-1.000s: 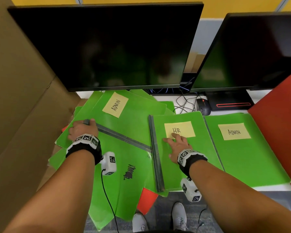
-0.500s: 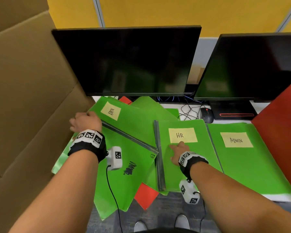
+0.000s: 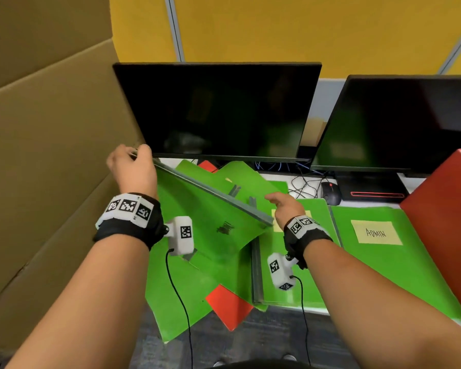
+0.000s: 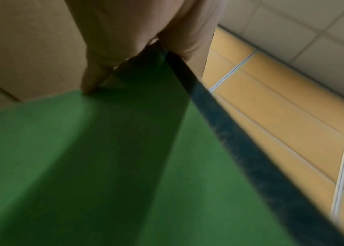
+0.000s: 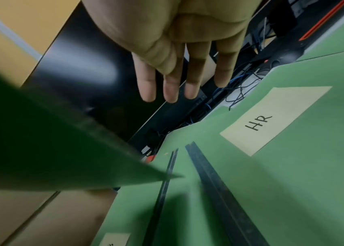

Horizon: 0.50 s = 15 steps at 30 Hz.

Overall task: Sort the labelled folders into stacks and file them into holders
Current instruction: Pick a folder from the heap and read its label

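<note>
Left hand grips lifted green folder at spine end; right hand fingers straight, above HR folder.

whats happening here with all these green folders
A person is sorting labelled folders at a desk. Their left hand grips the corner of a green folder by its dark spine and holds it tilted up off the messy pile. The right hand hovers open, fingers straight, above the HR folder. An ADMIN folder lies flat to the right. Nothing in view has been filed into a holder.
</note>
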Motion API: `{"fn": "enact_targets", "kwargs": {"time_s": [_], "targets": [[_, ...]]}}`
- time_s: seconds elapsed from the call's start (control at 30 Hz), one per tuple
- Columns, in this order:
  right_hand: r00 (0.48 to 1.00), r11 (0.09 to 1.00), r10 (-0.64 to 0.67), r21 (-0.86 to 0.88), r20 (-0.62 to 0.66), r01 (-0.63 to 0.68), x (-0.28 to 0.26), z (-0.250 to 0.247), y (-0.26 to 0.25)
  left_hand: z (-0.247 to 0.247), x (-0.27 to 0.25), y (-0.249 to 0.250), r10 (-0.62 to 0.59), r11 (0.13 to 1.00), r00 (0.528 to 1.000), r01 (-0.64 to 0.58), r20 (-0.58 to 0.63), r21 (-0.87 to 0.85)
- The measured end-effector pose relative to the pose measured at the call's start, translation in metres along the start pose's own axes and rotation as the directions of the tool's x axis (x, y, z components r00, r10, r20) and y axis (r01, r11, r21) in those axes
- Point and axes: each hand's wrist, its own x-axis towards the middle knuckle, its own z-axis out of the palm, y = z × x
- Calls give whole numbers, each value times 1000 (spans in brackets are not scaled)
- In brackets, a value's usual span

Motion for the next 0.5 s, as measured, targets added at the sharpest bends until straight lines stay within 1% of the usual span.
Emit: {"fn": "enact_targets", "kwargs": {"time_s": [0.07, 0.1, 0.13, 0.17, 0.2, 0.27, 0.33, 0.4, 0.5], "targets": [[999, 996, 29, 80, -15, -28, 4, -5, 5, -8, 3, 6, 12, 999, 999, -13, -44, -36], [1000, 992, 31, 123, -1, -31, 6, -5, 9, -11, 3, 9, -5, 997, 999, 2, -37, -73], [1000, 989, 26, 147, 6, -27, 6, -6, 11, -12, 0, 12, -16, 992, 1000, 16, 0, -124], [1000, 989, 20, 146, 9, -21, 5, -6, 12, -12, -5, 16, -31, 982, 997, 43, 67, -185], [1000, 991, 9, 131, 17, -11, 2, -7, 10, -12, -9, 16, -13, 971, 992, 43, 125, -236], [996, 996, -32, 89, 78, 25, -2, -5, 5, -11, -13, 10, 14, 956, 965, 64, 264, -285], [984, 996, -80, 57, 159, 72, -5, -2, -3, -13, -18, 7, 53, 951, 910, 80, 411, -299], [969, 994, -110, 50, 219, 101, -7, 1, -10, -13, -26, 6, 95, 954, 847, 74, 523, -292], [961, 996, -85, 60, 264, 72, -6, 3, -17, -12, -37, 12, 198, 940, 734, 45, 650, -337]]}}
